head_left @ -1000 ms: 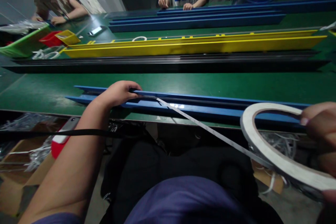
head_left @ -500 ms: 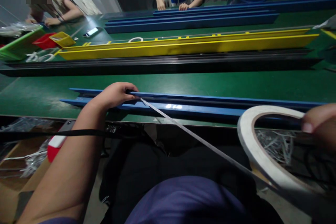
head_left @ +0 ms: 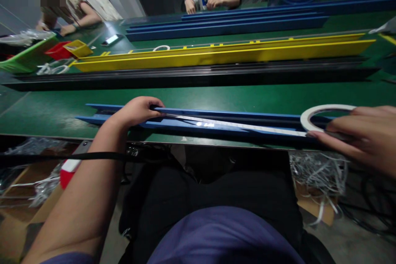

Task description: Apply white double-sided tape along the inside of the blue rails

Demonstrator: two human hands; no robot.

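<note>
A long blue channel-shaped profile (head_left: 173, 126) lies along the front edge of the green table. My left hand (head_left: 140, 111) grips it near its left end, thumb and fingers closed around the far wall; the fingertips are partly hidden. From there a narrow white strip of tape (head_left: 241, 125) stretches taut over the profile to the right. My right hand (head_left: 366, 137) is closed on the roll of white tape (head_left: 307, 116), held above the profile's right part. The hand covers part of the roll.
Beyond lie a black profile (head_left: 198, 77), yellow profiles (head_left: 216, 55) and blue profiles (head_left: 229, 27). A green basket (head_left: 34, 55) and small red (head_left: 58, 50) and yellow bins (head_left: 78, 48) stand left. Two people sit across the table. Scrap strips (head_left: 321, 173) hang below the edge.
My right hand has moved up and inward with the tape roll, from below the table edge to above the profile. The strip now runs nearly along the profile. My left hand keeps its grip.
</note>
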